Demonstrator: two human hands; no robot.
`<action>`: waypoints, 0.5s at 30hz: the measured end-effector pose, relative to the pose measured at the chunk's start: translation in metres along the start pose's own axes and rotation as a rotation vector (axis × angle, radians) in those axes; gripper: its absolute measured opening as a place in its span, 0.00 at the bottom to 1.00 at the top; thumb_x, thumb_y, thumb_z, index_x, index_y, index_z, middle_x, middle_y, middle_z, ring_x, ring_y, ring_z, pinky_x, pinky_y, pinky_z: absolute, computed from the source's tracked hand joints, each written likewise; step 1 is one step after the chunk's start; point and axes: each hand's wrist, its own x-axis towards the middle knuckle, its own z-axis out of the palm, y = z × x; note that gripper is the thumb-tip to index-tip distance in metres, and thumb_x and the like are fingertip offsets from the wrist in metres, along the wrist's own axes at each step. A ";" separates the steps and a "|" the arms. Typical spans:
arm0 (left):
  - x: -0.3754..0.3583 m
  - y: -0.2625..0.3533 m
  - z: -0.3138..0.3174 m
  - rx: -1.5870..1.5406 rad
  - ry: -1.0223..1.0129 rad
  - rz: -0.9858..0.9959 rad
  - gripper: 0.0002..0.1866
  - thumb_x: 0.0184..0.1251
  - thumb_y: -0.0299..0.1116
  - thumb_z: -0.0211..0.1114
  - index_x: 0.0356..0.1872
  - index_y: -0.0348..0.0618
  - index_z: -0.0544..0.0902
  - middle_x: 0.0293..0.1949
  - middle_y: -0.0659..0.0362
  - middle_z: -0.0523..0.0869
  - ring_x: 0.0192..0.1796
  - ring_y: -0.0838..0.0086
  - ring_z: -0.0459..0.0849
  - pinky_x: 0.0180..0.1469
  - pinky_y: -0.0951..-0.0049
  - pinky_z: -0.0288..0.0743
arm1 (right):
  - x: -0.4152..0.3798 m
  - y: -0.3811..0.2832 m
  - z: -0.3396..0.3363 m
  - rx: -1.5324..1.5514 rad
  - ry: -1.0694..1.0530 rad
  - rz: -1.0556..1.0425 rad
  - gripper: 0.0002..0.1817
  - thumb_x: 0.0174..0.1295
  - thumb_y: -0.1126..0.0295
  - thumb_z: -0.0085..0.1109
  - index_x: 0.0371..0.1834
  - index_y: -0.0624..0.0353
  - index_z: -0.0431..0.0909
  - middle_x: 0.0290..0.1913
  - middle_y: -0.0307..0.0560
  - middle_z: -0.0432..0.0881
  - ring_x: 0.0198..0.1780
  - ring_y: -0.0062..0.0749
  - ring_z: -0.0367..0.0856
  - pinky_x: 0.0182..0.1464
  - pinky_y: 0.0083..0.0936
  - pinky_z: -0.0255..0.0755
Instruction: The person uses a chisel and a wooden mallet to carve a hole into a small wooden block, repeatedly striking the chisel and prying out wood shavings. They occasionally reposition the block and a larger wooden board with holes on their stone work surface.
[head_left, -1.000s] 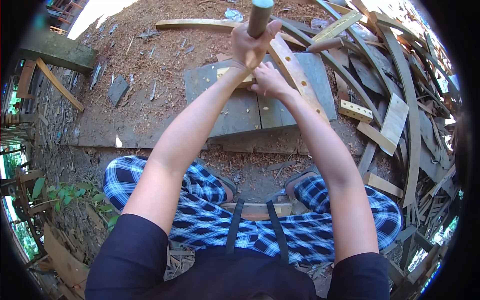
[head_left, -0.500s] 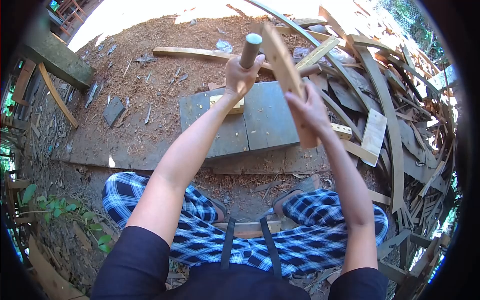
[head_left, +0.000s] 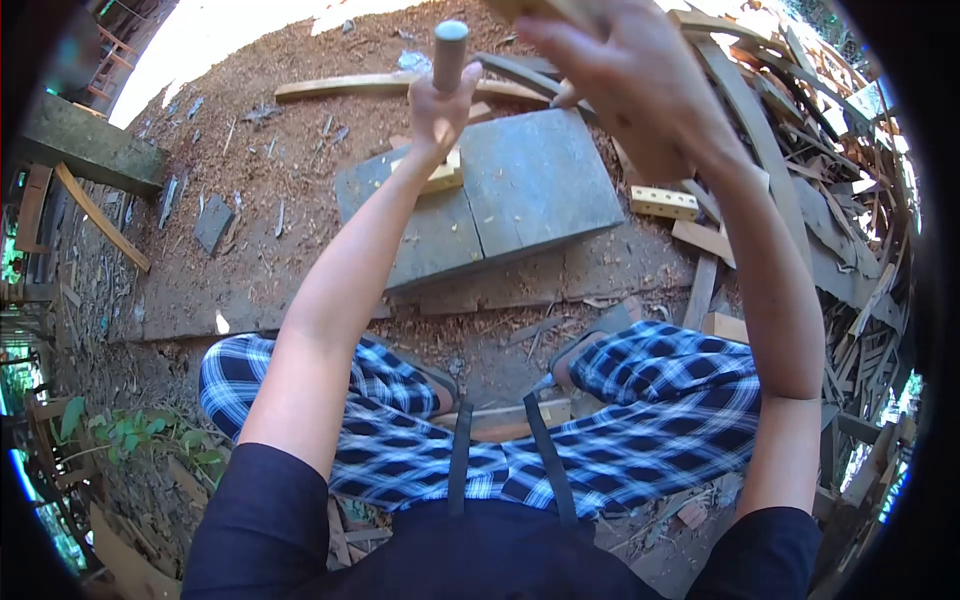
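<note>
A round tool handle with a pale end (head_left: 450, 52) stands up out of my left hand (head_left: 440, 112), whose fingers are wrapped round it. Below that hand a small yellow wooden block (head_left: 444, 176) lies on the grey wooden board (head_left: 540, 185), partly hidden by my left forearm. My right hand (head_left: 640, 75) is raised at the top right and grips a wooden piece (head_left: 560, 12), which is partly cut off by the frame's top edge. A yellow block with holes (head_left: 664, 203) lies just right of the board.
Curved wooden strips and scraps (head_left: 760, 130) are heaped at the right. A long strip (head_left: 350, 86) lies behind the board on ground covered with shavings. At the left are a thick beam (head_left: 95, 140) and a thin curved strip (head_left: 100, 218). My crossed legs are near the board.
My right hand has risen towards the camera and to the right with the wooden piece. The view has shifted slightly, and the left hand with the handle now appears further left and higher.
</note>
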 end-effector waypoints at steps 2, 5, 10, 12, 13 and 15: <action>0.001 -0.007 -0.001 -0.023 -0.016 0.005 0.16 0.65 0.39 0.71 0.24 0.38 0.81 0.21 0.64 0.82 0.25 0.83 0.76 0.29 0.74 0.69 | 0.012 -0.013 0.001 0.096 0.381 -0.173 0.37 0.66 0.62 0.60 0.74 0.72 0.58 0.53 0.70 0.81 0.51 0.49 0.85 0.51 0.34 0.78; 0.004 -0.010 0.001 -0.054 0.024 0.063 0.16 0.65 0.39 0.72 0.23 0.38 0.81 0.20 0.65 0.81 0.25 0.83 0.76 0.30 0.74 0.69 | 0.001 -0.008 0.015 -0.049 0.072 -0.076 0.38 0.66 0.60 0.59 0.73 0.72 0.58 0.53 0.72 0.81 0.54 0.56 0.83 0.56 0.37 0.75; 0.006 -0.010 0.004 -0.054 0.089 0.000 0.15 0.66 0.40 0.69 0.28 0.37 0.84 0.21 0.61 0.84 0.25 0.79 0.81 0.33 0.72 0.73 | -0.002 0.080 0.079 0.000 0.261 0.093 0.40 0.61 0.47 0.60 0.74 0.53 0.63 0.47 0.59 0.86 0.45 0.54 0.87 0.50 0.43 0.79; 0.005 -0.007 0.014 0.135 0.385 0.155 0.15 0.66 0.40 0.68 0.29 0.38 0.85 0.24 0.57 0.88 0.29 0.70 0.87 0.36 0.68 0.76 | -0.019 0.107 0.109 -0.047 0.186 0.225 0.43 0.59 0.46 0.62 0.76 0.50 0.61 0.53 0.59 0.85 0.51 0.57 0.85 0.55 0.45 0.78; 0.004 -0.005 0.015 0.137 0.446 0.104 0.15 0.66 0.41 0.69 0.29 0.38 0.85 0.27 0.54 0.89 0.33 0.63 0.90 0.40 0.65 0.78 | -0.029 0.122 0.125 -0.098 0.076 0.278 0.42 0.59 0.46 0.62 0.76 0.50 0.61 0.54 0.57 0.84 0.52 0.57 0.85 0.55 0.46 0.78; 0.003 0.003 0.019 0.099 0.516 0.085 0.14 0.66 0.41 0.69 0.30 0.39 0.86 0.27 0.54 0.89 0.34 0.63 0.90 0.41 0.64 0.79 | -0.046 0.138 0.146 -0.226 -0.097 0.329 0.42 0.59 0.46 0.62 0.76 0.48 0.61 0.54 0.55 0.84 0.52 0.57 0.84 0.55 0.45 0.78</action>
